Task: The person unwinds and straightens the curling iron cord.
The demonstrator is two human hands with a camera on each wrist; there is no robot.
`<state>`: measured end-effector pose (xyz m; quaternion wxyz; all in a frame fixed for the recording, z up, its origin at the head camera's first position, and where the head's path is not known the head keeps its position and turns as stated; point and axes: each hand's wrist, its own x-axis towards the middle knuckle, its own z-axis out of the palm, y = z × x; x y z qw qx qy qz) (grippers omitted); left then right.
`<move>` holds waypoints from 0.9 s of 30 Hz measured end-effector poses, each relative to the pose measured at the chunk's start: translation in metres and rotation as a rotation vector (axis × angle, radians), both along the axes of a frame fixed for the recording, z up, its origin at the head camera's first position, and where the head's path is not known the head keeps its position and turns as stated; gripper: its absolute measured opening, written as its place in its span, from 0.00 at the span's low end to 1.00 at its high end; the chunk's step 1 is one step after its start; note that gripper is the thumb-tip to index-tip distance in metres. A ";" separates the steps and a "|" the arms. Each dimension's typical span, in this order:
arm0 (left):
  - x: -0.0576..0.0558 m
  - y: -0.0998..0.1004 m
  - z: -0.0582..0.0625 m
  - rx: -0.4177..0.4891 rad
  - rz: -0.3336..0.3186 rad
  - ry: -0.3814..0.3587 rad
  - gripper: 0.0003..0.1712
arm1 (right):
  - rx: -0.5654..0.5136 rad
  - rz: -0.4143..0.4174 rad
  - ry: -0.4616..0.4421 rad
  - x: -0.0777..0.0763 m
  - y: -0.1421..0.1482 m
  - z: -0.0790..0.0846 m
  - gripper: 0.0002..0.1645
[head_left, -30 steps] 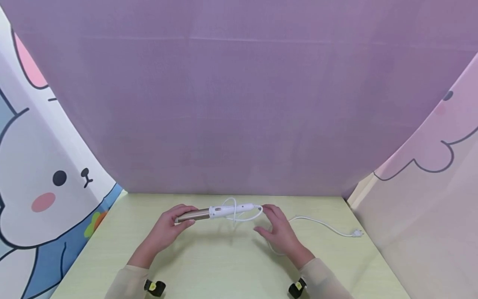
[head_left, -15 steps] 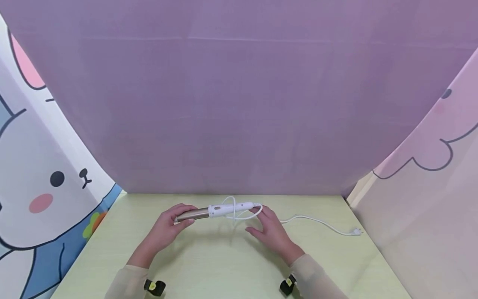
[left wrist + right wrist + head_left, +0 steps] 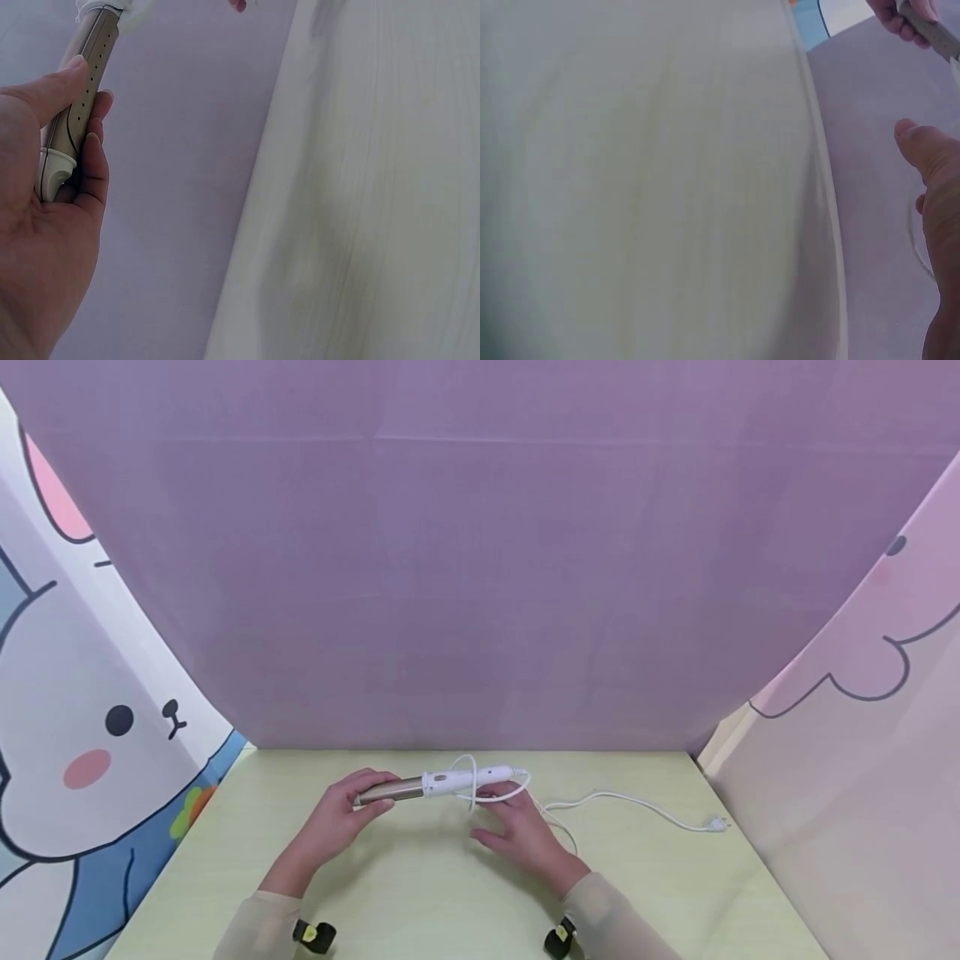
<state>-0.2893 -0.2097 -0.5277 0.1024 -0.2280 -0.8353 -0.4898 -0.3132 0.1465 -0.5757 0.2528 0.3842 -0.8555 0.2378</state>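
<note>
My left hand [image 3: 335, 814] grips the gold barrel [image 3: 390, 791] of a hair curling iron, thumb on the near side and fingers behind. In the left wrist view the barrel [image 3: 84, 101] shows a row of small holes and a pale tip. The iron's white handle [image 3: 491, 775] points right, with its white cord [image 3: 474, 785] looped loosely around it. My right hand [image 3: 525, 835] is just below the handle, thumb spread apart, fingertips overlapping the cord loop. In the right wrist view only the thumb [image 3: 922, 146] and hand edge show; the other fingers are mostly hidden.
The cord runs right across the pale tabletop [image 3: 420, 885] to a white plug [image 3: 716, 825]. A purple cloth [image 3: 480, 568] hangs behind the table. Cartoon-printed panels [image 3: 97, 693] stand at the left and right sides.
My right hand has moved left, from the cord end of the handle to beneath the cord loop. More cord shows to its right. The left hand and curling iron stay nearly still.
</note>
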 end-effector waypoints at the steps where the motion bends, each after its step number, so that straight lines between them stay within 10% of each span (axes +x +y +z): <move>1: 0.000 0.000 0.000 -0.001 -0.002 -0.001 0.18 | -0.002 0.004 -0.017 0.001 -0.002 0.000 0.34; 16: -0.001 0.001 0.000 -0.006 0.010 0.019 0.19 | -0.137 0.168 -0.014 0.020 -0.016 0.005 0.09; 27: -0.001 -0.001 -0.004 -0.066 0.035 0.026 0.19 | -0.270 0.326 0.053 0.056 -0.004 0.064 0.11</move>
